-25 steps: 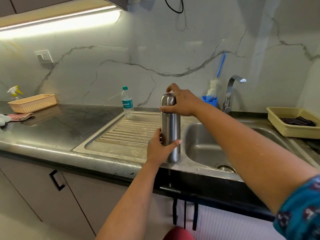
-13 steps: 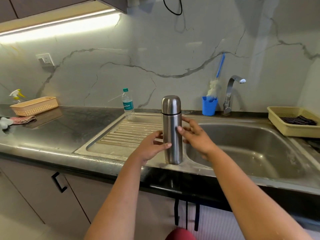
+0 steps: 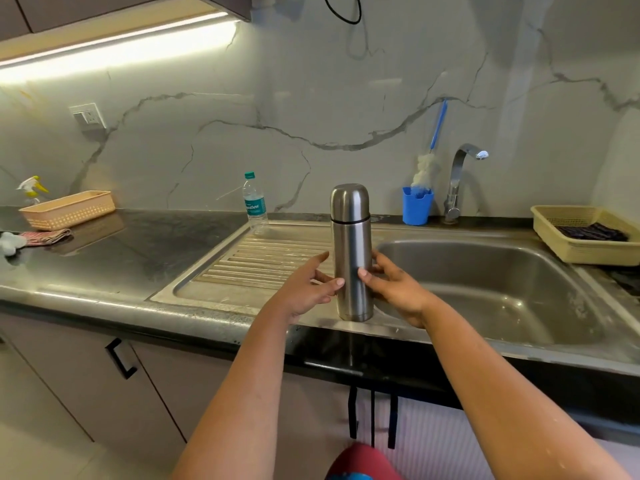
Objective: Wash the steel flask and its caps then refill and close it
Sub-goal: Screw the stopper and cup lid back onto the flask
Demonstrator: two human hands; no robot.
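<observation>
Right hand (image 3: 394, 289) now lower, both hands grasping upright capped flask (image 3: 351, 251); left hand (image 3: 304, 289); water bottle (image 3: 255, 206) behind.

The steel flask (image 3: 351, 251) hides the fingertips of the left hand (image 3: 304, 289) and the right hand (image 3: 398, 289) behind its body, so whether they press it I cannot tell. The water bottle (image 3: 255, 204) label is too small to read. The yellow basket (image 3: 585, 251) is cut by the right edge; its dark contents are perhaps cloths. A spray bottle (image 3: 33, 188) stands half hidden behind the peach basket (image 3: 69, 209).
</observation>
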